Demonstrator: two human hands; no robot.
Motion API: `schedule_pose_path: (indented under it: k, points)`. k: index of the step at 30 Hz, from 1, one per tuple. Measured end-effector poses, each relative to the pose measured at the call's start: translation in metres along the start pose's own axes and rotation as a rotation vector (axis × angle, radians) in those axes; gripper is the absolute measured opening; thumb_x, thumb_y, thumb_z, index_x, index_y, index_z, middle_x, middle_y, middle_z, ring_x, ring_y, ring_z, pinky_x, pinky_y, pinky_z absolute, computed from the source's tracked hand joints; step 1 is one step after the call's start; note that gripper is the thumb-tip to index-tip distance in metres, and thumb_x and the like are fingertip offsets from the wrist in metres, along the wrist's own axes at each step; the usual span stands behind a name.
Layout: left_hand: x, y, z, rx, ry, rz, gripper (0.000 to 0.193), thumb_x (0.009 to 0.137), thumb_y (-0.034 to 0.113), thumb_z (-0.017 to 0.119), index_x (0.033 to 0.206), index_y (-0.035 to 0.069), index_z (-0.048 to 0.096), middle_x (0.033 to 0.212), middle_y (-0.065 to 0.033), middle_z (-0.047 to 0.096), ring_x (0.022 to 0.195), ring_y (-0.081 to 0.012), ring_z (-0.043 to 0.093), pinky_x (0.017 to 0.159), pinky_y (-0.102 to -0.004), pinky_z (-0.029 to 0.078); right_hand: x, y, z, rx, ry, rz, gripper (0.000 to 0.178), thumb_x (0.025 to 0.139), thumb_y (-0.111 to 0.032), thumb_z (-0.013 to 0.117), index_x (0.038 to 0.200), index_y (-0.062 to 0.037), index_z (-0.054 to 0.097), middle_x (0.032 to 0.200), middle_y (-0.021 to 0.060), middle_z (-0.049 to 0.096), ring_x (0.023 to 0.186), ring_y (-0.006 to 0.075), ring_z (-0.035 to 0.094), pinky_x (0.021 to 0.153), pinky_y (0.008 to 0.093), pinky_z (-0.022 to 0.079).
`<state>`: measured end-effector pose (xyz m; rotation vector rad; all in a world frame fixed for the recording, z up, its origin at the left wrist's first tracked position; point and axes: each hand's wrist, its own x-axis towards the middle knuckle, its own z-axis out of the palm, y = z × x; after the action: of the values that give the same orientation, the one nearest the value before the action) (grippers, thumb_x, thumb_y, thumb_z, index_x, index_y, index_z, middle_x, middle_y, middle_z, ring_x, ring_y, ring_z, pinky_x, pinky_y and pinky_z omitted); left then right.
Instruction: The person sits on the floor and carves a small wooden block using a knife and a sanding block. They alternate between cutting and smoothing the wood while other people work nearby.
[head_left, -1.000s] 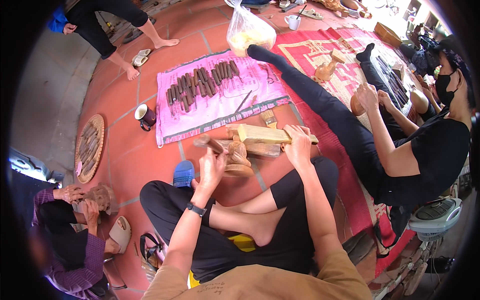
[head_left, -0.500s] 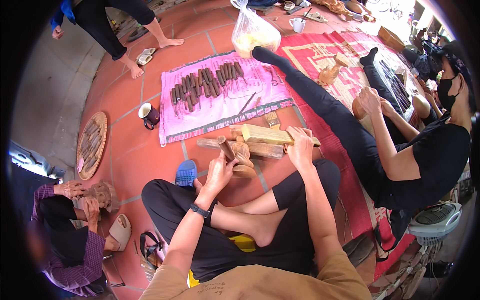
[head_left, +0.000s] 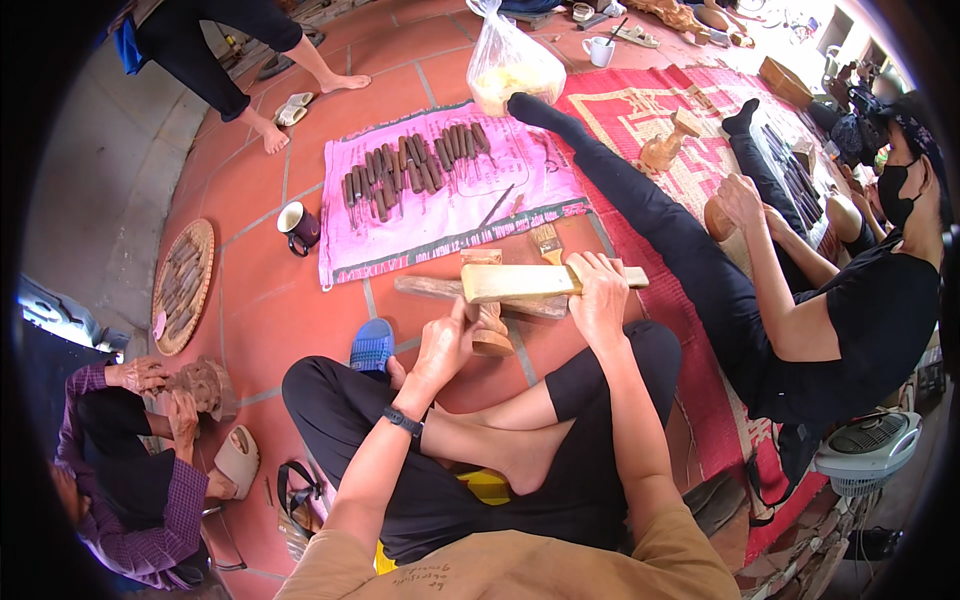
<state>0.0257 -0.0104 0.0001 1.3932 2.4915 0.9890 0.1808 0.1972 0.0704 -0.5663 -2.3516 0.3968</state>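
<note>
My left hand [head_left: 445, 345] is closed around a chisel standing near the carving; its brown handle is now mostly hidden under the mallet head. My right hand [head_left: 600, 298] grips a pale squared wooden mallet [head_left: 512, 283] by its narrower end. The mallet's broad end lies over the top of my left hand's chisel; whether they touch I cannot tell. Beneath the mallet is a carved wooden piece [head_left: 492, 340] with a round base, its middle covered. It rests against a rough wooden block [head_left: 425, 286] on the tiles.
A brush [head_left: 547, 240] lies beyond the mallet. Several chisels [head_left: 415, 165] lie on a pink cloth [head_left: 350, 245]. A dark mug [head_left: 297, 229] and blue slipper [head_left: 372, 346] are to the left. Co-workers sit at both sides; one's leg [head_left: 650, 220] stretches along the red mat.
The mallet's broad end has swung left and toward me, covering the chisel handle that showed before. My left hand has shifted slightly right.
</note>
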Motion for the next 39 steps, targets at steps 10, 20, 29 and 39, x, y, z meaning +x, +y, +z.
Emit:
schedule_pose_path:
  k: [10,20,29,39]
  points:
    - [0.003,0.002,-0.015,-0.517,0.063,-0.310,0.024,0.090,0.008,0.066,0.108,-0.004,0.056,0.089,-0.0257,0.069,0.083,-0.0404,0.070,0.068,-0.0447,0.055,-0.010,0.022,0.015,0.076,-0.023,0.110,0.034,0.065,0.008,0.058,0.095,-0.0055,0.064,0.089,0.0113,0.065,0.093,0.0312,0.062,0.083,0.0409,0.044]
    - [0.005,0.000,-0.009,-0.148,-0.047,-0.105,0.031,0.088,0.012,0.067,0.112,-0.002,0.054,0.084,-0.0270,0.067,0.083,-0.0465,0.064,0.069,-0.0523,0.052,-0.014,0.024,0.028,0.244,-0.008,0.218,0.037,0.065,0.009,0.056,0.098,-0.0038,0.065,0.092,0.0118,0.066,0.095,0.0317,0.062,0.086,0.0406,0.044]
    - [0.002,-0.006,0.002,-0.226,0.122,-0.171,0.030,0.089,0.009,0.067,0.113,-0.001,0.053,0.073,-0.0228,0.067,0.076,-0.0416,0.068,0.065,-0.0491,0.054,-0.004,-0.002,0.008,0.038,0.022,0.013,0.029,0.063,0.010,0.057,0.089,-0.0039,0.061,0.086,0.0120,0.064,0.090,0.0339,0.061,0.079,0.0424,0.044]
    - [0.010,-0.012,-0.010,-1.059,0.115,-0.269,0.020,0.089,-0.006,0.062,0.099,0.004,0.047,0.093,-0.0100,0.065,0.096,-0.0225,0.070,0.082,-0.0335,0.058,-0.011,0.020,0.022,0.121,-0.013,0.163,0.026,0.068,0.007,0.061,0.092,-0.0029,0.061,0.090,0.0124,0.065,0.093,0.0338,0.062,0.082,0.0428,0.045]
